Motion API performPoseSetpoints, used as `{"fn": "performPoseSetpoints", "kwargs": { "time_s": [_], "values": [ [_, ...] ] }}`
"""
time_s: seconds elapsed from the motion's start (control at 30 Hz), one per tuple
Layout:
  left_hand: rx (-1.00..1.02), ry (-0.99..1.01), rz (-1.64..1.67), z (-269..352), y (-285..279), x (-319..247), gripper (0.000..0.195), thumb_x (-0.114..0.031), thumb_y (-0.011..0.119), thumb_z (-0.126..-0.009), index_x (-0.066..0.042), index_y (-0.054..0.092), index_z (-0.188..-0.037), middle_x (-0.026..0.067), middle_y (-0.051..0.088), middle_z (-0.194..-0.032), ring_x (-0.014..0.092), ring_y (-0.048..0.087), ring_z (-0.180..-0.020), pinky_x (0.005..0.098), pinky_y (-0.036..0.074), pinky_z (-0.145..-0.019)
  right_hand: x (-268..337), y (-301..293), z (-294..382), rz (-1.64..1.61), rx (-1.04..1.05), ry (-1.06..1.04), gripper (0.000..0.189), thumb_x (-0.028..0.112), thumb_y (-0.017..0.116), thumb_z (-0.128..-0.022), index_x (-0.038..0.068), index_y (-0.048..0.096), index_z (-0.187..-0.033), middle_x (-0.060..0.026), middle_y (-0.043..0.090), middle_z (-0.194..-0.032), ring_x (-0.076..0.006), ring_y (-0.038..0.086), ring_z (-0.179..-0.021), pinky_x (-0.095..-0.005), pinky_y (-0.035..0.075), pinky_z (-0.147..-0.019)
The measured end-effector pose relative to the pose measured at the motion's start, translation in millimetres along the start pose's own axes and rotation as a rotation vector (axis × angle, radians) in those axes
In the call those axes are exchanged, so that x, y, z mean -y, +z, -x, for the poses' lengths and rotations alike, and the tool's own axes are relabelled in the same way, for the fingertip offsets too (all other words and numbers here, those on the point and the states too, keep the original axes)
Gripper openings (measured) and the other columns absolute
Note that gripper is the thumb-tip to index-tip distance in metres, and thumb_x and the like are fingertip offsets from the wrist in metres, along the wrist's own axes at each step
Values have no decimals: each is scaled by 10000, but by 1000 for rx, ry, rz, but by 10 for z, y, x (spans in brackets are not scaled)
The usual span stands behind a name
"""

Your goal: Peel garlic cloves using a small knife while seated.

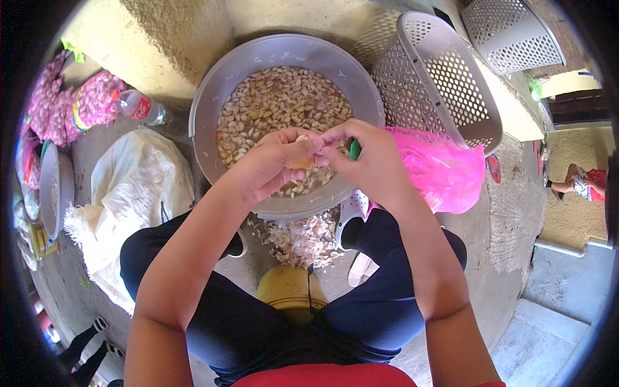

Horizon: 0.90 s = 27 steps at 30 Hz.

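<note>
Both of my hands are above a large grey plastic basin (205,89) of garlic cloves (285,96) in water. Between the thumb and fingers of my left hand (263,167) is a pale garlic clove (302,139). A yellowish piece (300,163) shows under that thumb, too covered to name. My right hand (375,162) meets the left at the fingertips, pinching at the clove. A green handle-like object (354,149) shows within the right hand; the rest of it is hidden. Papery garlic skins (307,237) lie heaped on the floor between my feet.
A pink plastic bag (435,169) and a grey perforated basket (425,72) stand right of the basin. On the left are a white woven sack (140,169), a Coca-Cola bottle (140,107) and net bags of garlic (94,99). A yellow bucket (290,285) is beneath me. Another person (587,184) sits far right.
</note>
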<state>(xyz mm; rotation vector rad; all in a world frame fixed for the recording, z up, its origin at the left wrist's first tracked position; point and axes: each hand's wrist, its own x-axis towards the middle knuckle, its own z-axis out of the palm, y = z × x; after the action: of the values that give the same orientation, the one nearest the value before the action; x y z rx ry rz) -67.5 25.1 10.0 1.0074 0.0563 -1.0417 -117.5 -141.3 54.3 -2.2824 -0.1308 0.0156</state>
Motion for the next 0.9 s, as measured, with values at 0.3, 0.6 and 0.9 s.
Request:
{"fn": "performPoseSetpoints", "kwargs": {
  "time_s": [0.3, 0.6, 0.9],
  "values": [
    [47, 10, 68, -2, 31, -14, 215, -232, 564, -843, -54, 538, -960, 19, 581, -820, 46, 522, -678, 148, 374, -476, -37, -51, 3, -24, 16, 37, 147, 90, 613, -747, 5, 607, -867, -78, 585, -794, -147, 516, -658, -253, 408, -618],
    [-46, 76, 93, 18, 20, -8, 209, -162, 629, -794, -64, 503, -929, 16, 585, -801, 59, 552, -694, 168, 387, -500, -7, 42, 34, 20, -60, -29, 169, 130, 656, -686, 15, 592, -792, -123, 570, -761, -275, 575, -700, -345, 458, -629],
    [-132, 152, 33, 14, 76, 23, 143, -81, 631, -775, -60, 524, -866, 39, 602, -795, 72, 548, -664, 184, 377, -486, -62, 199, 101, 266, -186, -167, 220, 139, 681, -613, 60, 528, -751, -89, 528, -754, -272, 567, -646, -349, 468, -556]
  ]
}}
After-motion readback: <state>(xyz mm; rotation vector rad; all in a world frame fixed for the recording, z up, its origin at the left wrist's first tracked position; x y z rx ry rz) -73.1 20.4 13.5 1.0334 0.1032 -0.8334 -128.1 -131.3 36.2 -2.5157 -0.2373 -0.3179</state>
